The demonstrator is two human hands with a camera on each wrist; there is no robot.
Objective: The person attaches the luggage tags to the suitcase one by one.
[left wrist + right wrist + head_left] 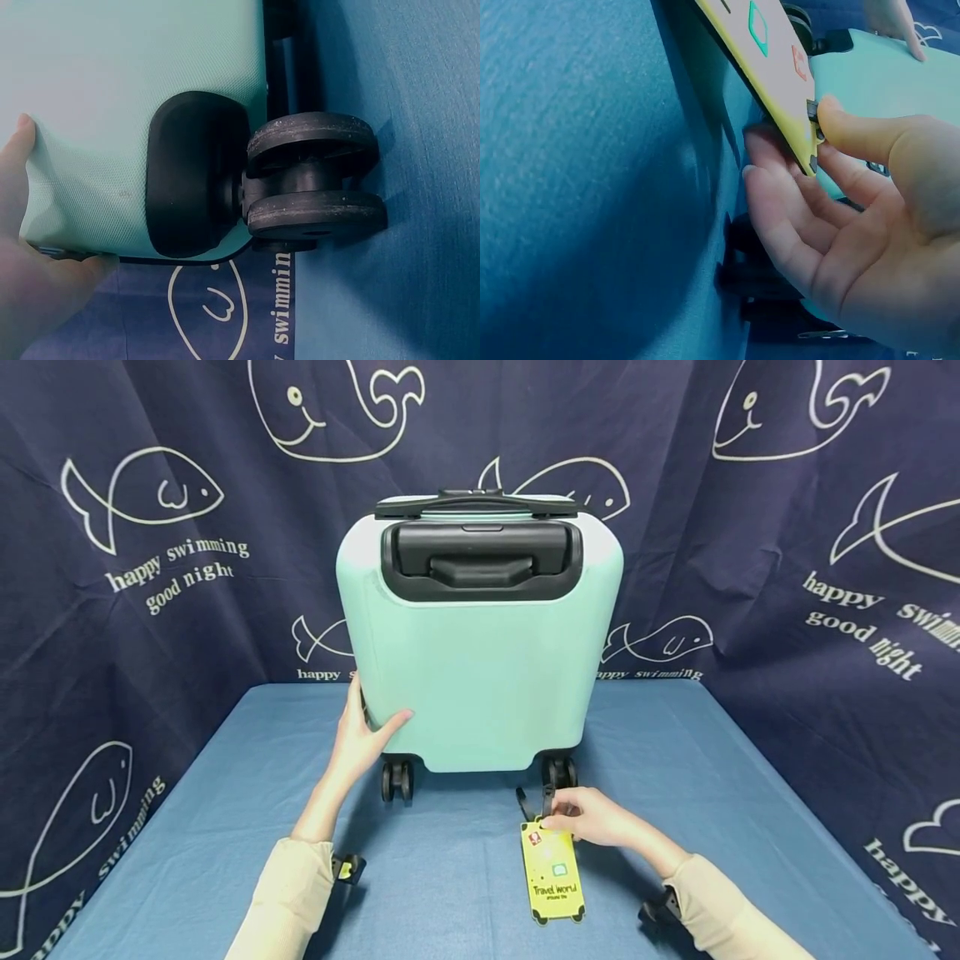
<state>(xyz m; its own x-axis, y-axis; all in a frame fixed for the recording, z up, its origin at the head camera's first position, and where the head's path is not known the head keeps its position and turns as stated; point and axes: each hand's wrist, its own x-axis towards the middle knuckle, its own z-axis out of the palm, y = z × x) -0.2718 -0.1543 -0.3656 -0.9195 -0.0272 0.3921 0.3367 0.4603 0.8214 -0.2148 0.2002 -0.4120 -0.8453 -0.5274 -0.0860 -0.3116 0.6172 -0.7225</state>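
Note:
A mint-green suitcase (480, 677) stands upright on its black wheels. My left hand (357, 739) grips its lower left edge, thumb on the broad face and fingers round the side; the left wrist view shows this hand (45, 277) beside a black double wheel (315, 214). In front of the suitcase's right wheel, my right hand (592, 817) pinches a yellow luggage tag (553, 877) by its top end, at the black strap (525, 804). The tag hangs with its printed "Travel world" side showing. Seen from the right wrist, thumb and fingers hold the tag (772, 82) at its strap end.
A blue cloth (225, 827) covers the table under the suitcase. Dark blue curtains (285, 543) with white fish drawings hang behind and along both sides. On top of the suitcase are a black carry handle (476, 507) and a recessed pull handle (482, 570).

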